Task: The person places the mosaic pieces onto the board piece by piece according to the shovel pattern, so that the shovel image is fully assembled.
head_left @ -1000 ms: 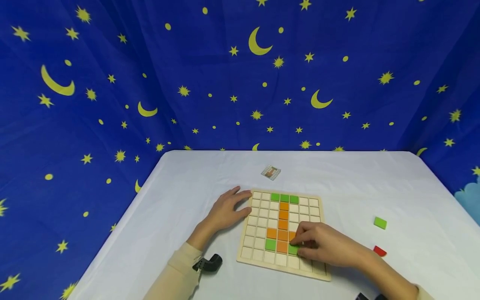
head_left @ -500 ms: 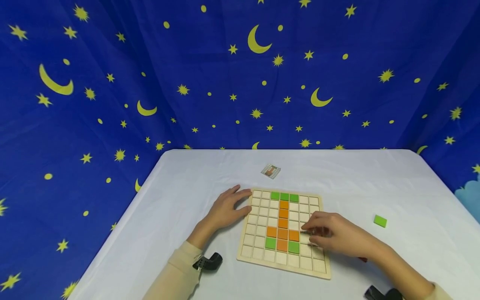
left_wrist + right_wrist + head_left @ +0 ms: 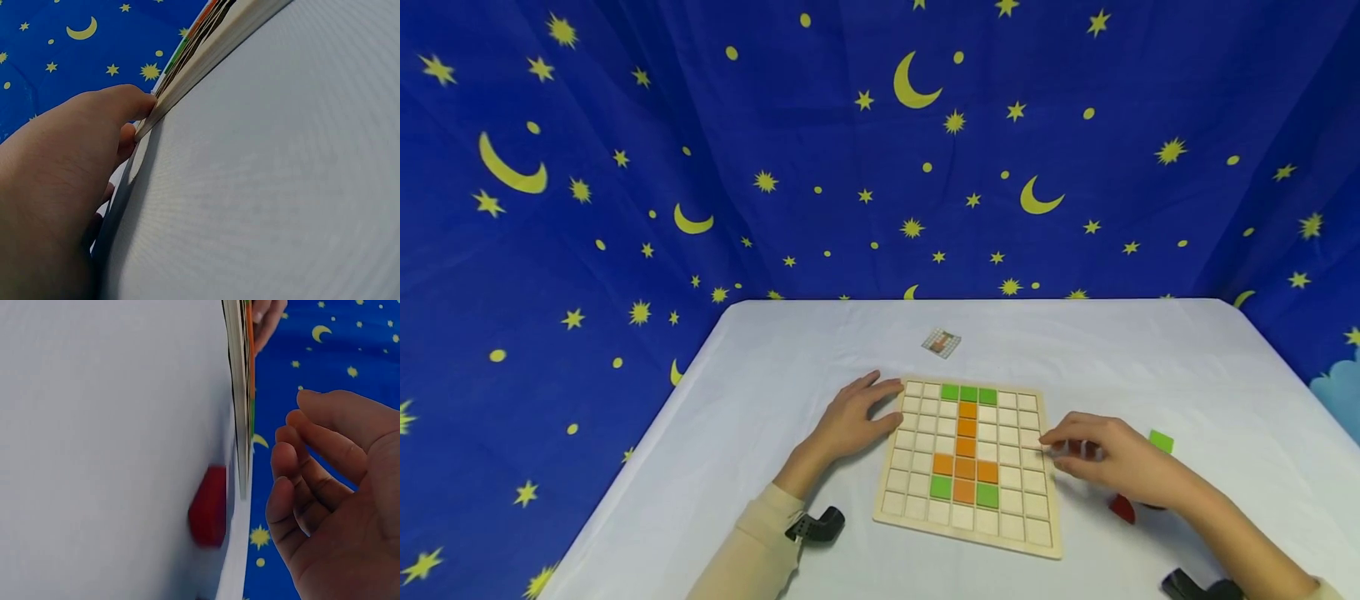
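A wooden grid board (image 3: 1030,504) lies on the table, with orange tiles (image 3: 966,447) in a cross-like column. Green tiles (image 3: 969,393) fill part of its top row, and others sit beside the column's foot. My left hand (image 3: 852,421) touches the board's left edge with thumb and fingertips; the left wrist view shows the thumb (image 3: 134,102) at the rim. Just off the right edge hovers my right hand (image 3: 1112,454), fingers loosely bent and nothing between them. Under its wrist lies a red piece (image 3: 1123,509) with a curved side, and behind it a green tile (image 3: 1162,440).
A small pattern card (image 3: 942,342) lies beyond the board on the white table (image 3: 805,342). Blue star-and-moon cloth (image 3: 820,150) hangs around the back and sides. Black wrist cameras (image 3: 820,525) are strapped at both wrists.
My right hand has moved right, from the lower green tile on the board to beyond its right edge. That tile stays in its cell. The left hand has stayed put.
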`<state>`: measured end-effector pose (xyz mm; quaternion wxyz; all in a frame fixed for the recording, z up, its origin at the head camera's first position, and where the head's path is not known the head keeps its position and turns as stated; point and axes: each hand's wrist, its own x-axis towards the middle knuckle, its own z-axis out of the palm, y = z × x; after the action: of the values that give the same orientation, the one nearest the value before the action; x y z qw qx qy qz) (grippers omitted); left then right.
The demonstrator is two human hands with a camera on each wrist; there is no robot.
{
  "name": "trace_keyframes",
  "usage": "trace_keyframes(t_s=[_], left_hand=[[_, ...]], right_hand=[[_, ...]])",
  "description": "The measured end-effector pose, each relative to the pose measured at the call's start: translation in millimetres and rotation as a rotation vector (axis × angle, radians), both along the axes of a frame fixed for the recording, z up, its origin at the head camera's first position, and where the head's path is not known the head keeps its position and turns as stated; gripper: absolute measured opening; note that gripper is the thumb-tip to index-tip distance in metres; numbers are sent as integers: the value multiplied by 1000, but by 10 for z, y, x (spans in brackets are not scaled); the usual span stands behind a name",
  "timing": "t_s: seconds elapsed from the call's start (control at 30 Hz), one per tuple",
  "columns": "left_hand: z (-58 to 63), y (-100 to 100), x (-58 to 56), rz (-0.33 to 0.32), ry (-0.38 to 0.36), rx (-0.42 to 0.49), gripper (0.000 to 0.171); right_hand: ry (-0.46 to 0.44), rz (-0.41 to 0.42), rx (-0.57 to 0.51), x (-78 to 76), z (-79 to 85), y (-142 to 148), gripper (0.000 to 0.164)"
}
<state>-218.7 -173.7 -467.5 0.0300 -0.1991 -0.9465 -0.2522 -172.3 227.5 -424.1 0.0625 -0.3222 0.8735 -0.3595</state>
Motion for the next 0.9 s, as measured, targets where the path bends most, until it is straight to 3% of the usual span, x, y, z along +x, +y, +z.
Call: trace_keyframes(t_s=[0.2,0.53,0.9], left_hand=[[-8,8,1,4,0,-2,52],[-16,8,-12,12,4,-2,52],[-21,2,-1,11,-2,-5,53]], right_hand=[[23,-73,50,-24,-9,200,29],[24,-274,130,-120,7,656,31],[43,-352,181,-177,-78,1021,34]])
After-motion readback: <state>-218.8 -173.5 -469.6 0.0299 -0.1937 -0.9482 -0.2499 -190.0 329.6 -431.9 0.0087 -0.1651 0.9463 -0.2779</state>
